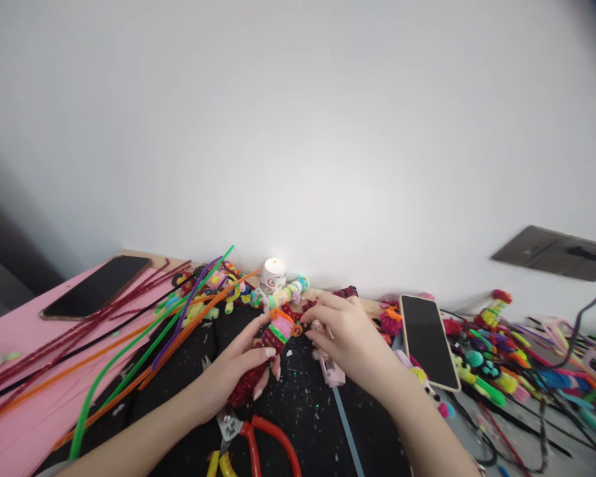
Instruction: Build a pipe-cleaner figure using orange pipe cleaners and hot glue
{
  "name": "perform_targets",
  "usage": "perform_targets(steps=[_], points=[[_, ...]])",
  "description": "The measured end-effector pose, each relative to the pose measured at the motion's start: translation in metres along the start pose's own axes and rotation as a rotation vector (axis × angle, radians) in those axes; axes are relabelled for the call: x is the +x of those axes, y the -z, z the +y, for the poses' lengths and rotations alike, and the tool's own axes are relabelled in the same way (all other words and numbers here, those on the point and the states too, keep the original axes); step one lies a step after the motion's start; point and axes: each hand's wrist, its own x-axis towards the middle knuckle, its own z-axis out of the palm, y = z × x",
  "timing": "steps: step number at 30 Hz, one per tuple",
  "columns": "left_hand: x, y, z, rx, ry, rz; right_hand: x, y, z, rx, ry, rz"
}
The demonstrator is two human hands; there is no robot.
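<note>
My left hand [246, 368] is wrapped round a pipe-cleaner figure [273, 341]. Its body is dark red and glittery, with a green band, a pink part and orange loops at the upper end. Just right of those loops, my right hand [340, 331] has its fingers bent together in a pinch; what lies between them is hidden. Below the right hand, a small pink tool [332, 372], like a glue gun, lies on the black mat [298, 411] with a translucent stick [346, 427] trailing from it. Red-handled pliers [251, 430] lie below my left hand.
A white jar [273, 273] stands against the wall. Long pipe cleaners [129, 354] cross the pink sheet [24, 311] beside a dark phone [97, 286]. At right are another phone [430, 341], several pipe-cleaner pieces [491, 377] and a cable [583, 318] from the wall socket [541, 250].
</note>
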Motion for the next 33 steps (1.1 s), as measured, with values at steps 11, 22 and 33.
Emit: perform_targets(steps=[11,22,33], points=[[-0.0011,0.0024,-0.0025,-0.001,-0.112,-0.102,0.0040,0.0010,-0.0029,0.603,-0.515,-0.134],[-0.0023,0.0040,-0.0045,0.027,-0.127,-0.139,0.0036,0.0038,-0.0041,0.660,-0.531,-0.251],[-0.0022,0.0021,-0.0022,0.055,-0.130,-0.145,0.0035,0.0016,-0.0058,0.697,-0.565,-0.248]])
